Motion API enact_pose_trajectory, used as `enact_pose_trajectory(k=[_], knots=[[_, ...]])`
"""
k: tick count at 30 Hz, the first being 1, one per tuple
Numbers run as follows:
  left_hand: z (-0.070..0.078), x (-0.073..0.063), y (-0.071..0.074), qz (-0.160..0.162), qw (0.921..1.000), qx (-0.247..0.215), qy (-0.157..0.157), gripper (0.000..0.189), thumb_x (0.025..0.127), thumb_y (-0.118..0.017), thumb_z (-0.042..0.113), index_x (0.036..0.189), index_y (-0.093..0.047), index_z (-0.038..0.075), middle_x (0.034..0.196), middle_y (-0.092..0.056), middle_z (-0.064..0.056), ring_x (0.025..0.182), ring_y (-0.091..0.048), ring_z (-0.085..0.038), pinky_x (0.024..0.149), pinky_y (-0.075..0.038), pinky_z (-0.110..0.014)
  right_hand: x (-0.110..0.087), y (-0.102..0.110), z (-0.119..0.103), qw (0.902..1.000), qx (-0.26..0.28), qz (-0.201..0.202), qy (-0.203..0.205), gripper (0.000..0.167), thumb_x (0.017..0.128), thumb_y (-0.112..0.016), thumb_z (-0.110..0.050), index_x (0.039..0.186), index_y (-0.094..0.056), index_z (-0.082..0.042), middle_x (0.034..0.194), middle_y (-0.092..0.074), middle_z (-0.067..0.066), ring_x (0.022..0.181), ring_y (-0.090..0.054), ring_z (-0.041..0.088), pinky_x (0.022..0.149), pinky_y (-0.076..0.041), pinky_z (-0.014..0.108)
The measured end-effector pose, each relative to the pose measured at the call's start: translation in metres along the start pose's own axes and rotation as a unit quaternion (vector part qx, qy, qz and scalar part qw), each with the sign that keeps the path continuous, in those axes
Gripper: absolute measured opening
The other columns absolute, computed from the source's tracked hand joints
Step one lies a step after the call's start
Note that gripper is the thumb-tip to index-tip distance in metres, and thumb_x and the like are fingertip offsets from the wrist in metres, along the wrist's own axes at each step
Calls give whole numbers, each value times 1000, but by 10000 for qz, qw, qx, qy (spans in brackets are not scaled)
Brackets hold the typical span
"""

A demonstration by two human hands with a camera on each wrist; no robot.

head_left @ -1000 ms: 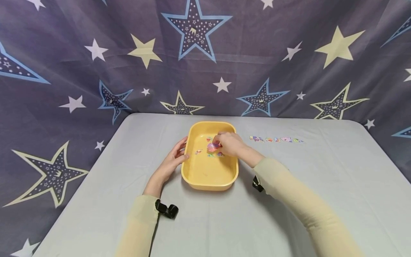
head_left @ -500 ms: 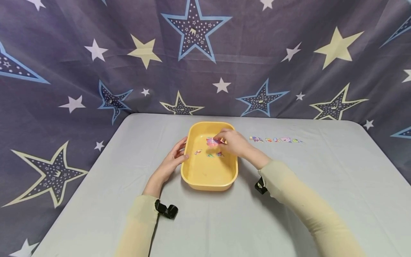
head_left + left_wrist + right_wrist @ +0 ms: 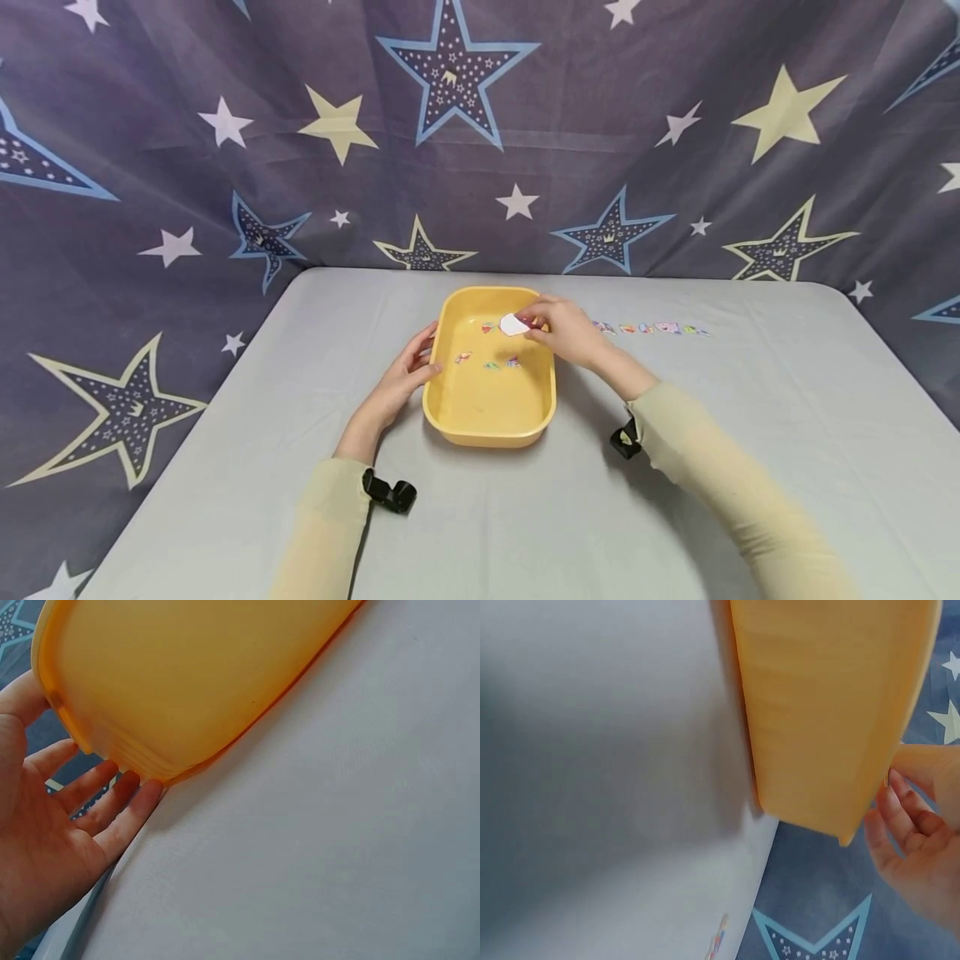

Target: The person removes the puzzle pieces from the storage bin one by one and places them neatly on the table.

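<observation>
In the head view a yellow plastic basin stands on the table. My left hand holds its left side, thumb over the rim and fingers along the outer wall; the left wrist view shows those fingers against the corner. Over the basin's right rim, my right hand pinches a small sticker whose white back faces up. Several colourful stickers lie flat on the basin floor. In the right wrist view the basin wall hides the held sticker and part of the right fingers.
A row of several cartoon stickers lies on the table right of the basin, its left end close to my right hand. Grey cloth covers the table. A dark curtain with stars hangs behind and at the left.
My right hand has lifted the sticker from the basin and moved right and back to the rim. The sticker has turned from its pink face to its white back. The left hand stays put.
</observation>
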State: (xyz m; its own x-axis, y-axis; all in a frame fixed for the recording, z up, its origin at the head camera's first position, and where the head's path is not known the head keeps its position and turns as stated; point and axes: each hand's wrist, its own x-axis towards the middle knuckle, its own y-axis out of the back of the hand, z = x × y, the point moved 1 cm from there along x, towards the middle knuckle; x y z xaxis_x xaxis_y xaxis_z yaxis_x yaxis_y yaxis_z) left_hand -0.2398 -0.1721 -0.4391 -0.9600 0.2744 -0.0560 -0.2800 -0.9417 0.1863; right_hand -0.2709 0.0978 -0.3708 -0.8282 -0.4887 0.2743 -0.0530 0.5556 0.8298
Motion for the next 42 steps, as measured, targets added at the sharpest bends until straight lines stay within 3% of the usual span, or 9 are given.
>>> enact_pose_trajectory(k=[4,6,13,25,42], knots=[[0,-1,0,-2,10000,-10,20,65,86,-54,19,142,-25,33,142,-31,-6,123,-39,-27,99,-34,-45,-4,7,5,9999,-1,109,-37,26,80,-67,-7,105,-67,-5,97,-61,8,81,-58,18,71,-46,31],[8,-5,-1,-43,10000,-53,66,65,87,-53,17,144,-24,30,143,-30,-8,124,-38,-28,100,-32,-46,-7,10,8,9998,-6,160,-90,26,80,-66,-7,106,-67,-5,97,-60,8,82,-57,18,72,-45,31],[2,-3,0,-22,10000,-41,42,64,87,-54,18,142,-25,33,142,-31,-6,123,-39,-26,99,-33,-46,-16,24,21,9992,-78,351,-178,26,81,-65,-8,107,-66,-3,98,-60,9,83,-57,20,70,-46,33],[28,-15,-5,-126,9999,-41,92,66,88,-49,11,146,-20,21,144,-27,-13,125,-37,-32,98,-34,-44,-34,44,46,9976,-312,377,-484,28,81,-63,-4,109,-64,-3,100,-59,12,84,-59,23,72,-47,38],[27,-14,-5,-69,9999,-23,130,66,87,-50,13,146,-21,21,143,-29,-12,123,-37,-31,97,-35,-43,-54,44,80,9920,-753,109,-1010,24,80,-63,-5,104,-66,-4,96,-62,13,83,-60,26,75,-46,41]])
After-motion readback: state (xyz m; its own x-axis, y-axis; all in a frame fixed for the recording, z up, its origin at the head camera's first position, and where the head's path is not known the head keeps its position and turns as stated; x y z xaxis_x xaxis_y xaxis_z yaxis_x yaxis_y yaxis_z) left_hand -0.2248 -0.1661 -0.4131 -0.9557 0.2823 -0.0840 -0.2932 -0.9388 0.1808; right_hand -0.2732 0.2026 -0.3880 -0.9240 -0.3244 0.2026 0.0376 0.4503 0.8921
